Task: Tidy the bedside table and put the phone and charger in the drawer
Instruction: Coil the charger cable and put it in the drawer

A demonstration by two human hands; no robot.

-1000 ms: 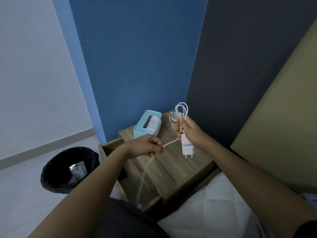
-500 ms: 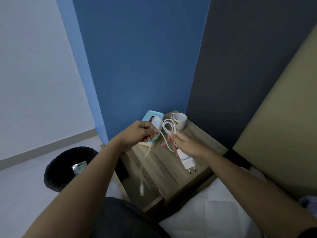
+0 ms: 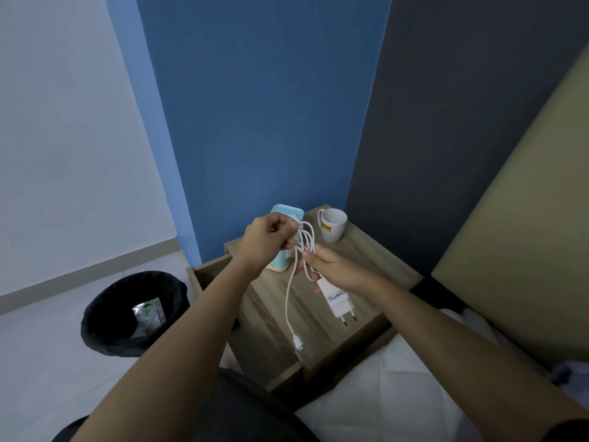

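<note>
Above the wooden bedside table [image 3: 376, 269] I hold a white charger [image 3: 339, 302] with its white cable [image 3: 288, 301]. My right hand [image 3: 334, 266] grips the plug block and the bunched cable loops, prongs pointing down toward me. My left hand [image 3: 267, 239] pinches the top of the loops. The cable's free end with its small connector dangles over the open drawer [image 3: 255, 317] on the table's left side. No phone shows; my arms hide part of the drawer's inside.
A white mug [image 3: 333, 226] with a yellow label stands at the table's back. A light blue tissue box [image 3: 282, 260] sits behind my left hand. A black bin [image 3: 134, 312] holding a wrapper stands on the floor to the left. White bedding [image 3: 398, 393] lies at lower right.
My left hand has come up to the right hand, gathering more cable into loops. The hanging tail has grown shorter. Both hands sit lower over the table than a second ago.
</note>
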